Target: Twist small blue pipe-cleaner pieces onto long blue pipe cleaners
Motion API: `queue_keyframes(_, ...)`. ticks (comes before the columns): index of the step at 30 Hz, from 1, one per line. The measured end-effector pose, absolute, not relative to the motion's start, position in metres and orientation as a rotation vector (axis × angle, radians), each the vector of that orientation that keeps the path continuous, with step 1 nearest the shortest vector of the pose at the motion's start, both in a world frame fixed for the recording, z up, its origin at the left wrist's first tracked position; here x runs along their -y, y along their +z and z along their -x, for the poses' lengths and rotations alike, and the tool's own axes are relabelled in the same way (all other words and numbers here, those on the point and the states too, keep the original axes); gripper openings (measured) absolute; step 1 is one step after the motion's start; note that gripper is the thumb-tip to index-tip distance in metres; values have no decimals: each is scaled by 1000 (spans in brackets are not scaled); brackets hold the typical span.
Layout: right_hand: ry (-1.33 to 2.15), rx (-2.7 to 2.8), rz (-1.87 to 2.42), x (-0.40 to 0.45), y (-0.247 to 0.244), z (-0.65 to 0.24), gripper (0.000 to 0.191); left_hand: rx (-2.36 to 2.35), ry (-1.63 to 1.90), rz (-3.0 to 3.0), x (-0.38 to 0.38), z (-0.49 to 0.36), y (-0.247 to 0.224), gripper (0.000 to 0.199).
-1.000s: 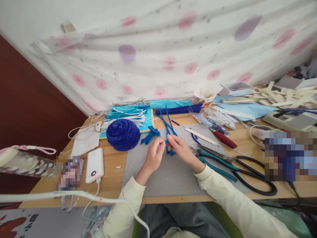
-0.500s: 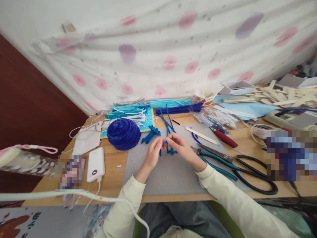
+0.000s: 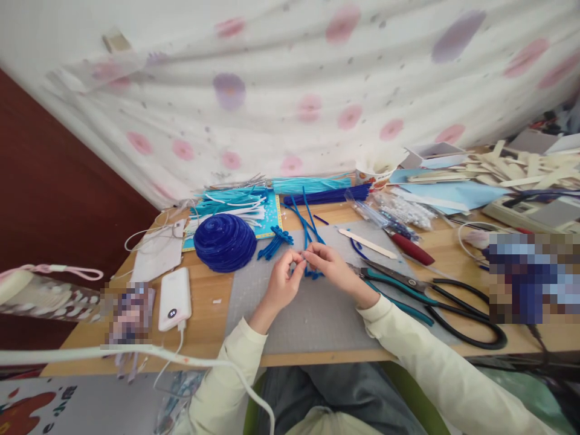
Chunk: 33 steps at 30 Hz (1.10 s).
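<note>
My left hand (image 3: 283,281) and my right hand (image 3: 330,266) meet fingertip to fingertip over the grey mat (image 3: 308,320). Both are pinched closed; whatever lies between the fingertips is too small or hidden to name. Blue fuzzy stems (image 3: 310,217) lie on the mat just beyond the fingers, their near ends partly covered by my right hand. A small bundle of curled blue stems (image 3: 275,243) rests left of them, beyond my left hand. Farther left sits a dark blue coiled dome (image 3: 225,242).
Scissors (image 3: 435,302), teal-handled pliers (image 3: 399,287), a wooden stick (image 3: 368,243) and a red-handled tool (image 3: 412,249) lie at right. A white power bank (image 3: 174,299) with a cable is at left. Stem bundles (image 3: 328,194) line the back; a white cable crosses the lower left.
The fingers of my left hand have shifted and bent, with a gap now showing between thumb and forefinger. My right hand stays pinched nearly in place. The view has tilted slightly.
</note>
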State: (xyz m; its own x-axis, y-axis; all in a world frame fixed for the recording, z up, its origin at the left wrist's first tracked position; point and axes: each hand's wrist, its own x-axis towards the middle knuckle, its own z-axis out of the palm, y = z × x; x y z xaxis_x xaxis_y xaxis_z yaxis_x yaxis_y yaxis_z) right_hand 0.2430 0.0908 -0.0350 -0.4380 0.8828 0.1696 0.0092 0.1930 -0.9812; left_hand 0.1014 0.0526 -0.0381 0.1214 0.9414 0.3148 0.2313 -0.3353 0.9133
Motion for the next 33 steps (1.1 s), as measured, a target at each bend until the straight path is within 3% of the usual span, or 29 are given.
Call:
queue_keyframes(6, 1380, 1629, 946, -99, -31, -250, 42, -1326, 1159, -1867, -58, -89, -28, 25)
queue_keyframes(9, 1240, 1715, 1113, -106, -30, -259, 42, -1512, 1020, -1890, -63, -77, -24, 31)
queue_keyframes(16, 900, 2097, 1385, -109, -37, -267, 35, -1603, 565, -1928, -66, -63, -35, 18)
queue_keyframes(22, 603, 2051, 1487, -111, -41, -268, 50, -1680, 529, -1838, -68, -57, -36, 14)
queue_keyframes(28, 626, 1824, 1357, -112, -38, -268, 21, -1638, 431, -1865, -67, -57, -32, 6)
queue_keyframes(33, 717, 1736, 1343, -104, -29, -264, 54, -1565, 722, -1734, -69, -56, -32, 9)
